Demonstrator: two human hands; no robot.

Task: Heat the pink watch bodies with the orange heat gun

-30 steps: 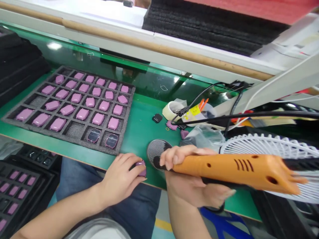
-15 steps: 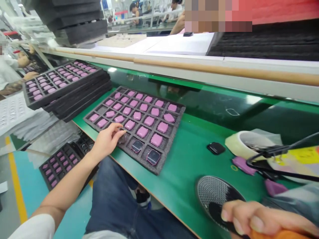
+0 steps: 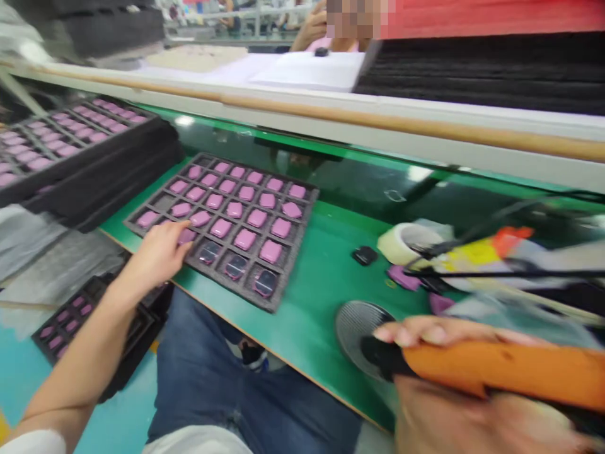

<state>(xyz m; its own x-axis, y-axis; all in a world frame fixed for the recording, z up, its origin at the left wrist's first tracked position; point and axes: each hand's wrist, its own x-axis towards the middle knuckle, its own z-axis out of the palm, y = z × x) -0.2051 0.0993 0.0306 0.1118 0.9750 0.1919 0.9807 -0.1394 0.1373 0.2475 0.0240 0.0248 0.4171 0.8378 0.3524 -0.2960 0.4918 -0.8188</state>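
Green tabletop parts tray from tool in right fingers; left fingers hold case

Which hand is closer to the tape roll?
Right. The right hand, gripping an orange tool, is on the near side of the tape roll; the left hand is farther off, leftward, at the foam tray.

Tape roll, cream: placed toward the right end of the green counter, near its back edge. Yellow ring, thin: laid just below the roll. Plastic bag, clear: crumpled at the counter's right end. Black slabs, stacked: carried on the white shelf above the counter's back edge, topped by a red sheet.
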